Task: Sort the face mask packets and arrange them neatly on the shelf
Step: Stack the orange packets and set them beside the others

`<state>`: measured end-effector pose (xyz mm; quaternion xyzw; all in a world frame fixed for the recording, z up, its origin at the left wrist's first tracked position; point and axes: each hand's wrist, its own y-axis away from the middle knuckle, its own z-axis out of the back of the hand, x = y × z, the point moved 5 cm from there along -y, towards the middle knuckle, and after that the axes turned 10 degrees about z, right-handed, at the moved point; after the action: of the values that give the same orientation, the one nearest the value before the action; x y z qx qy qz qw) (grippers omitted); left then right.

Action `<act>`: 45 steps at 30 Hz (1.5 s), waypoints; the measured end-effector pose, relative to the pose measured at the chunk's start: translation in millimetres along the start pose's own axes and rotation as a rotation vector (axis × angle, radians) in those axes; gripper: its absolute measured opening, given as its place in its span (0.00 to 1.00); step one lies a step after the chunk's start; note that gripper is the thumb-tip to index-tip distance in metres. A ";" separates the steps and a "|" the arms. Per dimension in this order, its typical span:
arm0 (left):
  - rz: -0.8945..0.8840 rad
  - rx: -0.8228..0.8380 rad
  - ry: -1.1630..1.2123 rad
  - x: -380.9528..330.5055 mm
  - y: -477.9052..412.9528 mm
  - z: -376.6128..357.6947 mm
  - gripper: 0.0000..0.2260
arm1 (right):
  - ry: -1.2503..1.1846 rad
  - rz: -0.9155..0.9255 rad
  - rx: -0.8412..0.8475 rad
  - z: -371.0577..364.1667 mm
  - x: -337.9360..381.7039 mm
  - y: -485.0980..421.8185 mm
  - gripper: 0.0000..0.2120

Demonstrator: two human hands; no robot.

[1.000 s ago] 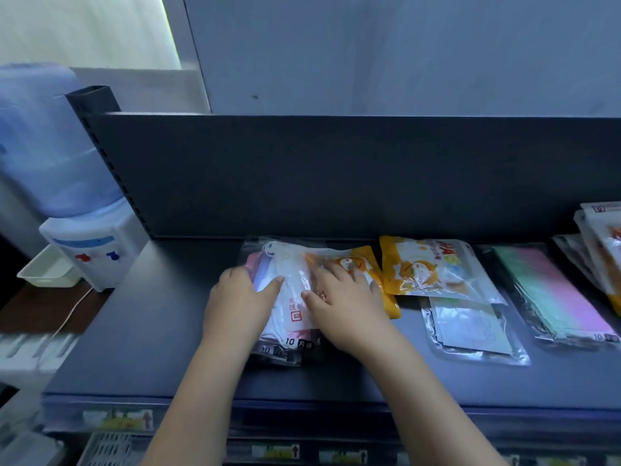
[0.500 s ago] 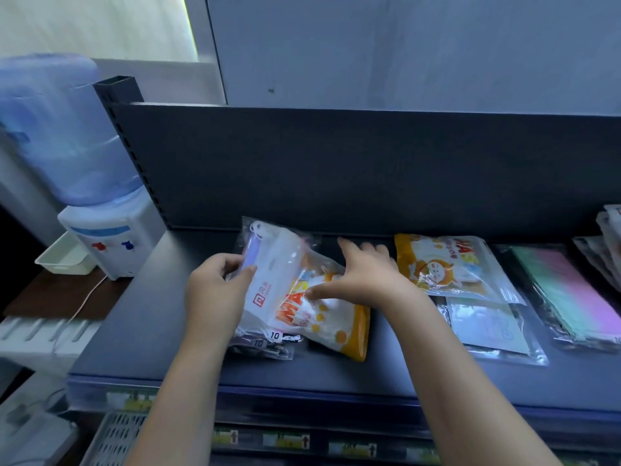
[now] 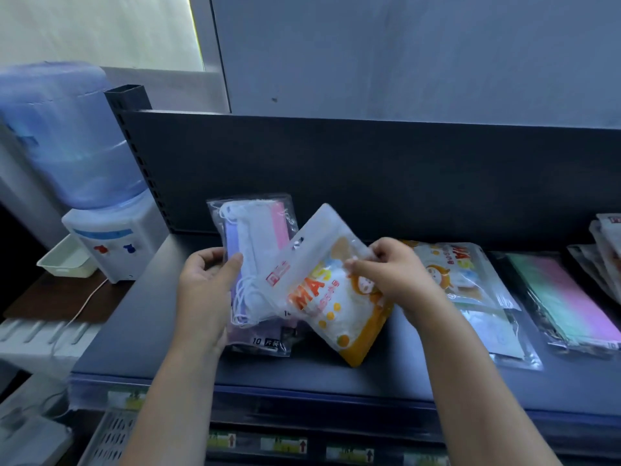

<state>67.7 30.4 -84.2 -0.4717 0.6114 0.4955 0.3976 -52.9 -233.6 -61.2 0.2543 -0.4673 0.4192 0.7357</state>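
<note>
head view: left hand (image 3: 205, 290) grips the clear packet (image 3: 258, 237) (tilted up); right hand (image 3: 396, 274) pinches the orange packet (image 3: 336, 304) above the shelf (image 3: 141, 317).

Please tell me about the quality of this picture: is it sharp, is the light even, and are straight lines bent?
Head view: dim and bluish, brightest at the window top left; wide-angle bending curves the shelf front edge; the water bottle and the labels along the bottom are soft; the orange packet in the right hand reads only partly, with glare on its plastic.
</note>
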 end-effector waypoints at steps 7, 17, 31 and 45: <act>0.106 0.132 0.135 -8.7 13.2 -15.1 0.02 | -0.285 0.020 -0.214 47.1 -8.5 4.1 0.06; 0.155 0.248 0.158 -5.3 27.4 -54.7 0.03 | -0.371 0.024 -0.252 90.3 -28.8 16.0 0.07; 0.299 0.435 0.195 26.0 92.5 -192.8 0.08 | -0.514 0.005 -0.519 226.7 -63.4 55.7 0.07; 0.476 0.427 0.075 92.4 193.5 -373.1 0.16 | -0.407 0.097 -0.670 419.4 -124.7 89.4 0.07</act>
<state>-149.2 -340.2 -55.8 -0.2392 0.8089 0.4177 0.3376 -354.6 -555.7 6.9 0.0558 -0.7260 0.2186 0.6496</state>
